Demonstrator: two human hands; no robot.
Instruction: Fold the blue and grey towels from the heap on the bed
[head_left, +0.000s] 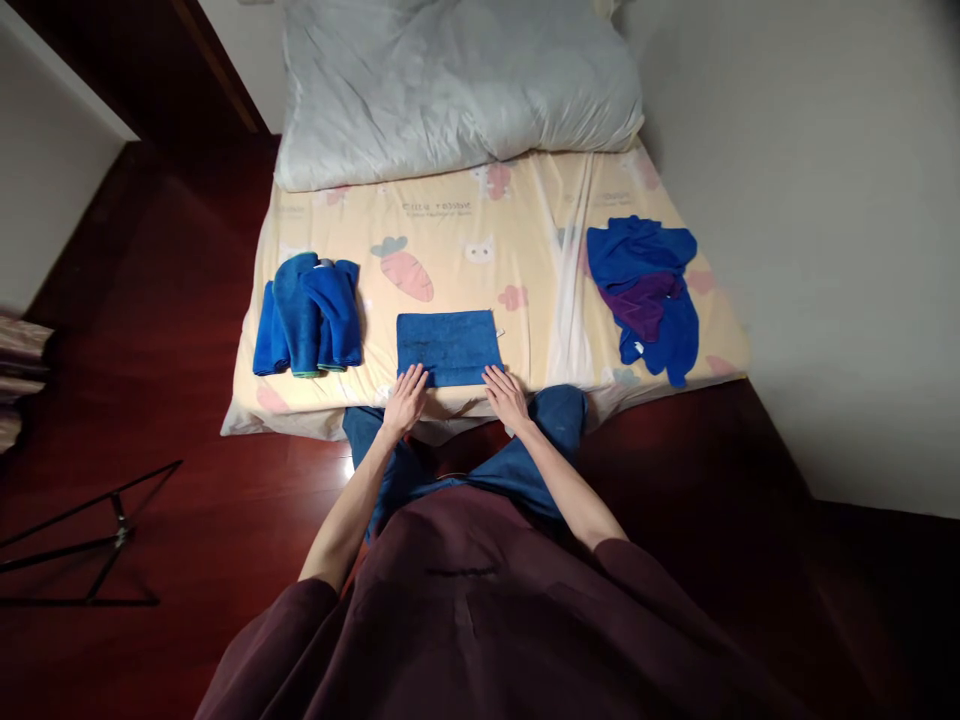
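A blue towel (448, 340) lies flat as a rectangle near the front edge of the bed, with a small white tag at its right side. My left hand (407, 397) rests on its near left corner, fingers stretched out. On the near right corner lies my right hand (507, 396), its fingers also extended. To the left is a group of rolled blue towels (307, 315) lying side by side and overlapping. Over on the right sits a loose, crumpled pile of blue towels (645, 250) with a purple cloth (641, 305) among them.
The bed (442, 260) has a yellow sheet printed with carrots and rabbits. A bulky pale grey quilt (457, 90) covers its far end. A white wall (810, 250) stands to the right. Black tripod legs (112, 540) spread over the dark red floor (225, 520) at left.
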